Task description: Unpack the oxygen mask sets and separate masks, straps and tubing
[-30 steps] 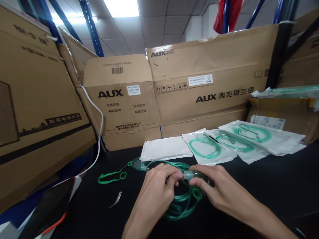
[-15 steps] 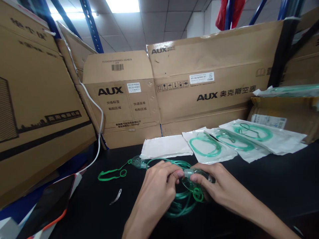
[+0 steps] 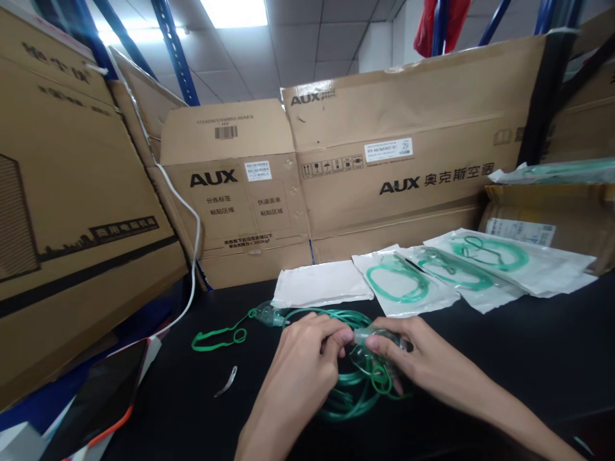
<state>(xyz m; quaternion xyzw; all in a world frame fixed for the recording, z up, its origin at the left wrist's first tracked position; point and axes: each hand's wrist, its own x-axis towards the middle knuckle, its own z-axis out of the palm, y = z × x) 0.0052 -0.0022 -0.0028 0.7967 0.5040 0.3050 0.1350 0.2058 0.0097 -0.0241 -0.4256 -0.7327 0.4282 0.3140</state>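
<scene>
One clear mask [image 3: 366, 358], near centre, over coiled green tubing [image 3: 353, 380]. Right hand [image 3: 419, 353] grasps it beside the neck [image 3: 361, 335]; left hand [image 3: 306, 360] pinched together at the neck's tip — anything between hidden. Best to align both straight — pressure on the neck, not the mask.

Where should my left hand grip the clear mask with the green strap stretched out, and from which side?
Probably pinch the narrow neck of the clear mask, coming from above and the near side. The neck looks slimmer than the cup; the green strap trails from the opposite end, the white pouch lies behind, and the green tubing is coiled to the right.
</scene>
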